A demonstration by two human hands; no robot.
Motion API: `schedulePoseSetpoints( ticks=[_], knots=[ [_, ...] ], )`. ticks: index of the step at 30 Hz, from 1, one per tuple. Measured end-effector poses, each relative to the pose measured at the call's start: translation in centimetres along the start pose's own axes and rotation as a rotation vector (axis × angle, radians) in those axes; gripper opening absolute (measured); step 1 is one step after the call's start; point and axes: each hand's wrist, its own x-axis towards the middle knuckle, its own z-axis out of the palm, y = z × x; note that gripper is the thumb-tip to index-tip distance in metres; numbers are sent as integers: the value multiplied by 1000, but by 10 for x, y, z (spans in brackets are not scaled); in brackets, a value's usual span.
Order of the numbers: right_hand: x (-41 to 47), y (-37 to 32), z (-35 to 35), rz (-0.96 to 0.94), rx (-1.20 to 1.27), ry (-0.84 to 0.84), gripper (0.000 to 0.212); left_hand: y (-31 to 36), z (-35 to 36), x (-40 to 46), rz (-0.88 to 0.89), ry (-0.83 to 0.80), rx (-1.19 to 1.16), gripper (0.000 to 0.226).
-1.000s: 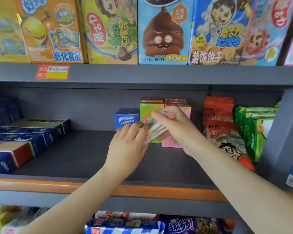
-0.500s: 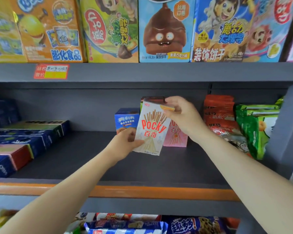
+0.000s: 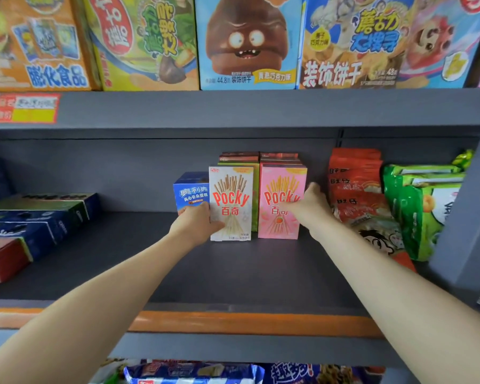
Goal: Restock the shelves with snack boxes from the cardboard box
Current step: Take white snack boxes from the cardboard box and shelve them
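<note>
On the middle shelf [image 3: 233,273], a white Pocky box [image 3: 231,203] is stood upright, just beside a pink Pocky box [image 3: 281,206] on its right. The white box is gripped at its lower left edge by the left hand [image 3: 197,225], with the thumb laid across the front and the fingers hidden behind. The pink box is touched on its right side by the right hand [image 3: 312,206]; whether its fingers are curled around the box or only pressed against it cannot be told. A small blue box [image 3: 190,191] is seen just left of the white box, partly behind the left hand. More boxes are lined up behind both Pocky boxes. Red bags [image 3: 355,184] and green bags [image 3: 421,203] are stacked to the right.
</note>
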Motion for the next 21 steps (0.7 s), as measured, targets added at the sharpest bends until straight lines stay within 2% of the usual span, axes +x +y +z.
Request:
schedulePoseSetpoints(
  ticks=[5, 11, 13, 16, 18, 21],
  knots=[
    [2, -2, 1, -81, -203, 65, 73, 13, 5, 8, -10, 0, 74, 46],
    [2, 0, 8, -153, -182, 63, 53, 19, 10, 9, -6, 21, 168, 42],
    [-2, 2, 5, -159, -184, 52, 56, 16, 7, 7, -6, 25, 198, 37],
    [-9, -2, -5, -189, -227, 73, 74, 8, -6, -4, 1, 62, 225, 35],
    [-21, -9, -15, -264, -232, 116, 80, 3, -19, -20, 105, 101, 256, 29],
    [-61, -18, -21, -453, -298, 208, 66, -4, -37, -57, 357, 147, 215, 21]
  ],
)
